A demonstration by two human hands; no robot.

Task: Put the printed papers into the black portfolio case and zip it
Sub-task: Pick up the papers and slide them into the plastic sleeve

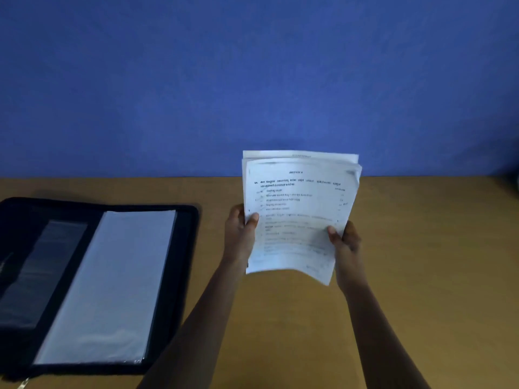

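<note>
Left of the papers point(300, 209), the black portfolio case point(185, 248) lies open on the table point(421, 248); left hand point(240, 234) and right hand point(346, 240) hold the papers upright, fingers clasping both side edges.

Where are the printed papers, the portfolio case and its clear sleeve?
printed papers point(297, 209), head view, on the top sheet's printed text.
portfolio case point(185, 248), head view, on its black right border.
clear sleeve point(112, 284), head view, on its middle.

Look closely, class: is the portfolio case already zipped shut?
No, the portfolio case lies open on the table, its clear sleeve showing.
</note>
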